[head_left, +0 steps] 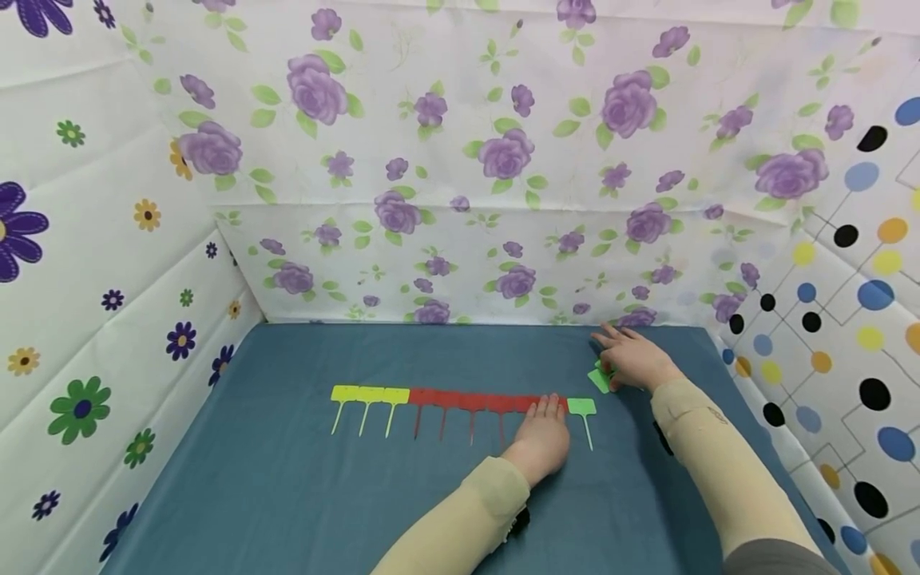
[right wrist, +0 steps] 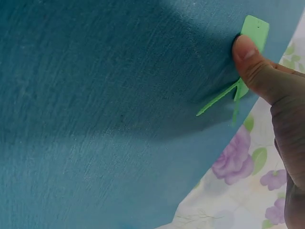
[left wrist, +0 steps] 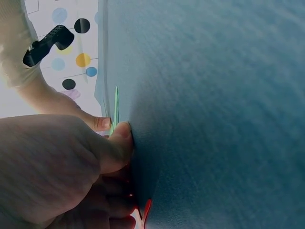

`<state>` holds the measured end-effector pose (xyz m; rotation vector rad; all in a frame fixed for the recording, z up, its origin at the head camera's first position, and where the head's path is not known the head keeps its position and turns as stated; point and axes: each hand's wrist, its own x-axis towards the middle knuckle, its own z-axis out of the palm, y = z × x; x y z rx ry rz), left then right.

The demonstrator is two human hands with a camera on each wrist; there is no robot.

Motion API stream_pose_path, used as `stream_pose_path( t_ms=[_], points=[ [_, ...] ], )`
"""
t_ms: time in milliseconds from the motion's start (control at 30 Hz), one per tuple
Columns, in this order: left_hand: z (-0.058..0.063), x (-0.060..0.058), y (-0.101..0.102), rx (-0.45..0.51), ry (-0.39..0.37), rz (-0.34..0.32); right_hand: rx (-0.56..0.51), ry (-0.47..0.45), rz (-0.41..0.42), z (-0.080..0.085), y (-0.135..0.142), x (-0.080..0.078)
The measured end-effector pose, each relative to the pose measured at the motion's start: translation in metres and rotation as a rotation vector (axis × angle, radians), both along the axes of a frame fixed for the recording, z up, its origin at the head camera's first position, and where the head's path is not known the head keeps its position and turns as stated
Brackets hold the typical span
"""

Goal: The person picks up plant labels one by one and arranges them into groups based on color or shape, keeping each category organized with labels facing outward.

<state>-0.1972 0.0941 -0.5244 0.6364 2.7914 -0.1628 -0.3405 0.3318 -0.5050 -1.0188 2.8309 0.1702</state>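
Note:
In the head view, a row of label cable ties with flat heads and thin tails lies on the blue cloth: yellow ties (head_left: pixel 370 394) at left, red ties (head_left: pixel 467 402) in the middle, one green tie (head_left: pixel 582 406) at right. My left hand (head_left: pixel 541 439) rests with straight fingers on the right end of the red part and covers some of it. Farther back on the right, my right hand (head_left: pixel 636 361) is at some loose green ties (head_left: pixel 599 380). Its thumb lies over a green tie (right wrist: pixel 256 29) in the right wrist view, seemingly pinching it; the other fingers are mostly hidden there.
The blue cloth (head_left: pixel 287 479) covers the table. A flowered curtain (head_left: pixel 460 176) stands along its back edge, with a daisy-patterned sheet (head_left: pixel 108 319) on the left and a dotted sheet (head_left: pixel 848 335) on the right. Black wrist cameras show under both forearms.

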Motion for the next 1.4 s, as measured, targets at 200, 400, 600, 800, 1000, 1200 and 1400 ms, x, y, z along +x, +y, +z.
stream_pose_path(
  t_ms=[200,400,600,800,1000,1200,1400],
  points=[
    [-0.002,-0.001,0.001,-0.005,-0.016,0.007,-0.071,-0.011,-0.051,-0.003,0.005,0.003],
    [-0.001,-0.001,0.000,0.003,-0.014,0.007,-0.130,-0.004,-0.034,-0.005,0.012,0.004],
    [-0.001,0.000,0.000,0.014,-0.018,0.006,-0.180,-0.001,-0.023,-0.003,0.015,0.014],
    [0.004,0.001,-0.001,0.020,-0.015,-0.001,-0.224,0.005,-0.057,-0.002,0.008,0.026],
    [0.005,0.001,-0.002,0.000,0.018,-0.027,-0.235,0.016,-0.100,-0.005,0.008,0.035],
    [0.002,0.001,-0.002,0.024,0.023,-0.031,-0.285,0.015,-0.162,-0.002,0.013,0.043],
    [0.002,0.000,-0.002,0.033,0.020,-0.047,-0.425,-0.015,-0.306,0.001,0.015,0.059]
  ],
)
